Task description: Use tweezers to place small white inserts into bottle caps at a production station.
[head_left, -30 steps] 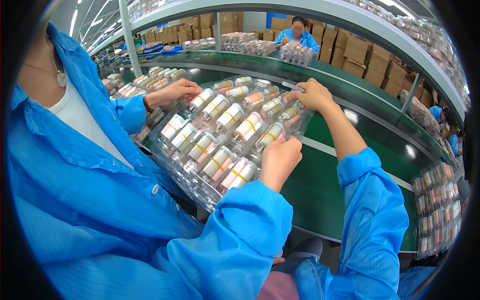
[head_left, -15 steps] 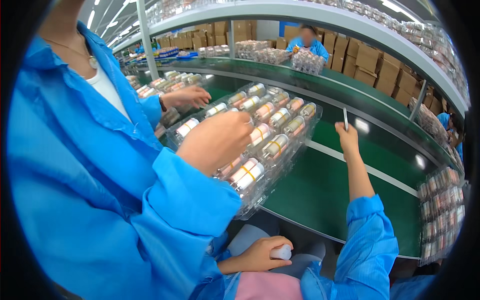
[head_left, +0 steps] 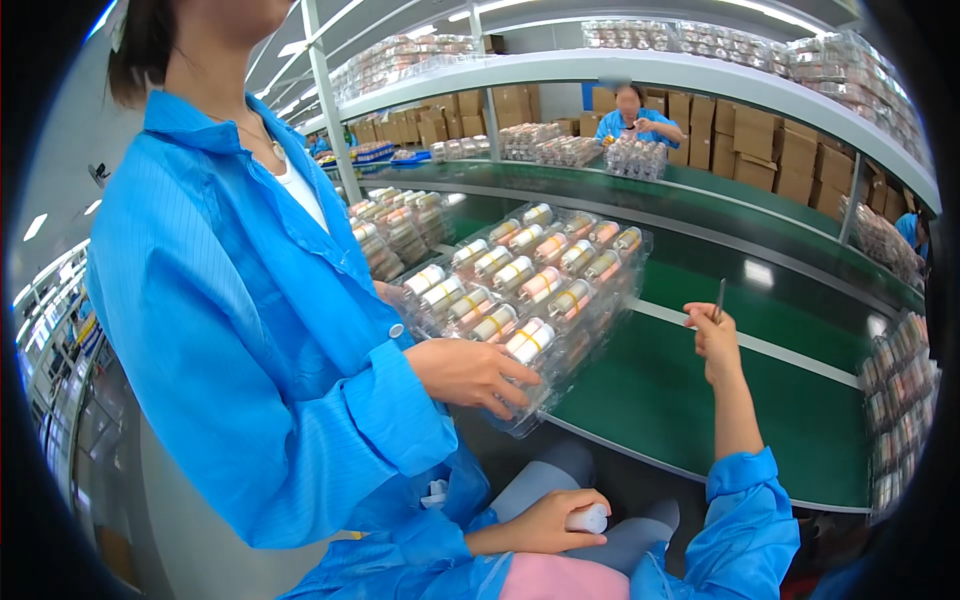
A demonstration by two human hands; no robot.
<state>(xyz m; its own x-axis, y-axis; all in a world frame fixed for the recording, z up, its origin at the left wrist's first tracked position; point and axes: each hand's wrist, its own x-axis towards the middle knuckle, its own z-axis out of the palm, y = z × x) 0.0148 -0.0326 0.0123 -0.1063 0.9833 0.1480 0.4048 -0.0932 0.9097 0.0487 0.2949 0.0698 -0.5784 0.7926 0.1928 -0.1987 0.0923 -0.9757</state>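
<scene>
Head view: small parts in both hands, tray off to 10 o'clock.
White cylinder [head_left: 588,518] lies crosswise in the lap, left hand [head_left: 545,520] curled round it. Thin stick [head_left: 720,299] stands upright, pinched in right hand [head_left: 715,342] over the green desk [head_left: 700,400]. Clear bottle tray [head_left: 530,290], long axis 8-to-2, is in co-worker's hand [head_left: 470,375]. Versus 0.5 s ago, right hand sits lower.

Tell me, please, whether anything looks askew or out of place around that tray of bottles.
The clear tray hangs tilted above the green belt, held at its near edge by a co-worker's hand; its bottles sit in rows, none spilled. One small white cylinder lies apart, in the left hand on the lap.
</scene>
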